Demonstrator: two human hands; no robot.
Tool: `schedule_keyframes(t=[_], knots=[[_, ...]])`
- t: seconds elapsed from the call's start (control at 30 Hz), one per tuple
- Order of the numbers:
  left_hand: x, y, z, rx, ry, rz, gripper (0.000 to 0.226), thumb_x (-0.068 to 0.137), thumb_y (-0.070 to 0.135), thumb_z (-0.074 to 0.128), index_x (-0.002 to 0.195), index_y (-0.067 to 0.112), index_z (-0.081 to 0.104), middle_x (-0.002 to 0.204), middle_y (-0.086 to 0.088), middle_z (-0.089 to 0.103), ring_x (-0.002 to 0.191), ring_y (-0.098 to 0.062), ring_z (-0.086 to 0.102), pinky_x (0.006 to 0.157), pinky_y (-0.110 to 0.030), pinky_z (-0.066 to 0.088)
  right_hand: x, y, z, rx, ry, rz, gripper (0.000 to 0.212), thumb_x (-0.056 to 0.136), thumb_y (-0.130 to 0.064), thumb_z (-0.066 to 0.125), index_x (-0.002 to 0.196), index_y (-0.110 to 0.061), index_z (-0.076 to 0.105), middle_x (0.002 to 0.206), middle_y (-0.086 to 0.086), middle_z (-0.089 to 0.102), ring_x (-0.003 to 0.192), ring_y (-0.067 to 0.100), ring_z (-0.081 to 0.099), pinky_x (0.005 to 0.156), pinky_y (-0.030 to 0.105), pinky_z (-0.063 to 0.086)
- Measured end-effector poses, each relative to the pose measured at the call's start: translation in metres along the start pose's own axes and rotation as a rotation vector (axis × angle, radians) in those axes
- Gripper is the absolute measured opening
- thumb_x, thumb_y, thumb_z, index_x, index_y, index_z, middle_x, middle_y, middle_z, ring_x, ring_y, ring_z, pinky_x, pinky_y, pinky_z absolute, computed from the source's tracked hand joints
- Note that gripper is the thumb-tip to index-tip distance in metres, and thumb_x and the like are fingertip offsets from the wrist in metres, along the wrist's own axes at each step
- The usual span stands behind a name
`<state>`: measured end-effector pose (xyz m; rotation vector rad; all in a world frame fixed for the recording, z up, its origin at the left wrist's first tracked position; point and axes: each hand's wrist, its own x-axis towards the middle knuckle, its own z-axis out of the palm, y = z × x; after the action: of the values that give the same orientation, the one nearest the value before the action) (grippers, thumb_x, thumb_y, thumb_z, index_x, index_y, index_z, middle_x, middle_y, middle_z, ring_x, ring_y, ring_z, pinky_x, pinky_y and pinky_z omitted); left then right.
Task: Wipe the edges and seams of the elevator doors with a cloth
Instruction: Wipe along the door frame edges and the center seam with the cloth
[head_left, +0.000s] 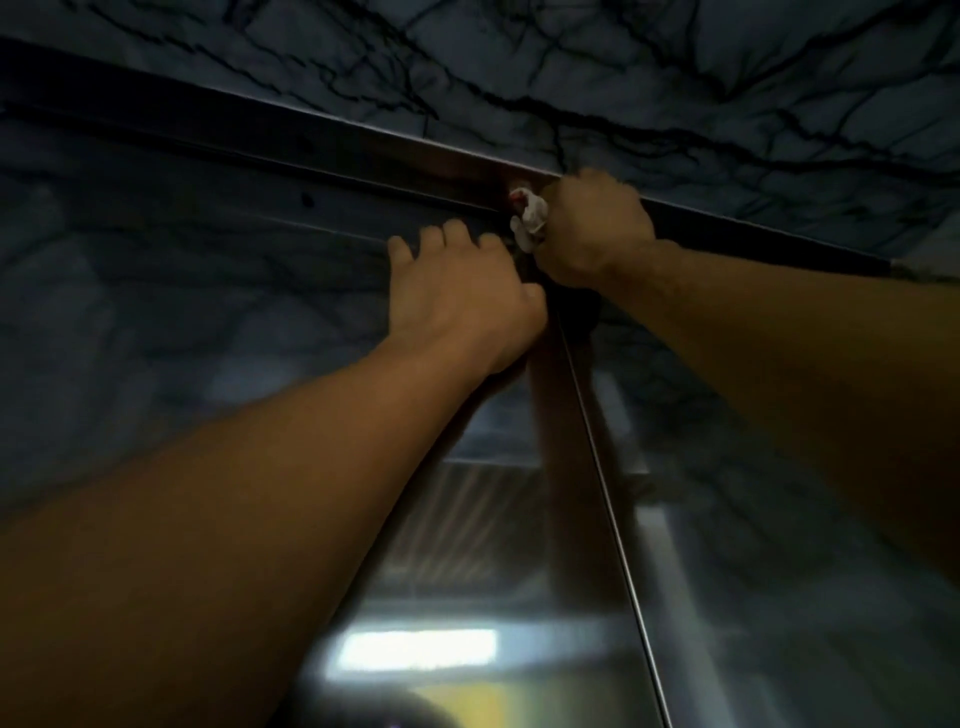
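Overhead, both arms reach up to the top of the elevator doors (519, 571), where the vertical centre seam (597, 467) meets the dark header frame (311, 140). The right hand (592, 228) is closed in a fist around a small white cloth (530, 221), bunched so that only a wad protrudes on the thumb side; that wad presses into the corner where seam and frame join, which suits a narrow groove better than a flat pad would. The left hand (462, 291) lies with fingers spread and slightly curled against the left door panel just beside the seam, holding nothing, apparently as a brace while the person stretches upward. Door panels are brushed metal, reflecting a bright ceiling light and a ribbed grille low in the view. Above the frame runs pale marble wall cladding (675, 67) with dark veins. Lighting is dim and the lower view is blurred.
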<state>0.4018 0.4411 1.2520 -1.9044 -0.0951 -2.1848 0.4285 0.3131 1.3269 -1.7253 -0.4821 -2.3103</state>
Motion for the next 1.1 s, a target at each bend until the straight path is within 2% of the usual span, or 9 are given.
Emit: schedule_keyframes(t=[0.2, 0.43, 0.73, 0.83, 0.93, 1.1], knots=[[-0.006, 0.0, -0.007, -0.026, -0.031, 0.035, 0.063, 0.091, 0.05, 0.035, 0.137, 0.01, 0.047, 0.146, -0.022, 0.041, 0.139, -0.037, 0.032, 0.118, -0.059, 0.019, -0.003, -0.009, -0.015, -0.038, -0.087, 0.077, 0.046, 0.081, -0.038, 0.063, 0.12, -0.015, 0.057, 0.123, 0.019, 0.049, 0.107, 0.04, 0.053, 0.084, 0.041, 0.048], [-0.017, -0.005, -0.011, -0.03, -0.04, 0.055, 0.06, 0.092, 0.049, 0.035, 0.137, 0.011, 0.048, 0.151, -0.021, 0.037, 0.143, -0.034, 0.028, 0.119, -0.056, 0.016, -0.015, -0.02, -0.025, -0.092, -0.134, 0.116, 0.046, 0.083, -0.038, 0.064, 0.121, -0.014, 0.057, 0.127, 0.018, 0.047, 0.109, 0.038, 0.052, 0.084, 0.04, 0.047], [-0.025, -0.009, -0.012, 0.007, -0.005, 0.027, 0.062, 0.089, 0.051, 0.035, 0.135, 0.013, 0.052, 0.149, -0.018, 0.044, 0.141, -0.032, 0.034, 0.118, -0.052, 0.022, -0.042, -0.023, -0.036, -0.009, -0.183, 0.075, 0.049, 0.083, -0.035, 0.067, 0.127, -0.021, 0.052, 0.13, 0.014, 0.04, 0.115, 0.034, 0.043, 0.087, 0.041, 0.045], [-0.036, -0.003, -0.014, -0.001, 0.014, 0.034, 0.058, 0.087, 0.049, 0.035, 0.126, 0.012, 0.057, 0.136, -0.017, 0.053, 0.13, -0.032, 0.044, 0.113, -0.051, 0.03, -0.052, -0.016, -0.039, -0.012, -0.221, 0.036, 0.052, 0.082, -0.037, 0.068, 0.128, -0.02, 0.051, 0.132, 0.013, 0.038, 0.117, 0.035, 0.042, 0.087, 0.041, 0.045], [-0.045, -0.002, -0.021, 0.015, 0.039, 0.018, 0.046, 0.087, 0.044, 0.043, 0.113, 0.009, 0.059, 0.115, -0.017, 0.055, 0.109, -0.033, 0.051, 0.099, -0.048, 0.039, -0.059, -0.013, -0.045, 0.002, -0.237, -0.01, 0.05, 0.083, -0.036, 0.067, 0.127, -0.017, 0.053, 0.132, 0.013, 0.039, 0.117, 0.034, 0.042, 0.086, 0.04, 0.045], [-0.074, 0.004, -0.029, 0.045, 0.016, 0.018, 0.047, 0.079, 0.044, 0.039, 0.101, 0.007, 0.059, 0.106, -0.02, 0.055, 0.101, -0.037, 0.051, 0.09, -0.047, 0.04, -0.08, -0.009, -0.051, 0.067, -0.237, -0.03, 0.048, 0.081, -0.037, 0.067, 0.123, -0.016, 0.055, 0.13, 0.011, 0.04, 0.117, 0.033, 0.041, 0.085, 0.041, 0.045]])
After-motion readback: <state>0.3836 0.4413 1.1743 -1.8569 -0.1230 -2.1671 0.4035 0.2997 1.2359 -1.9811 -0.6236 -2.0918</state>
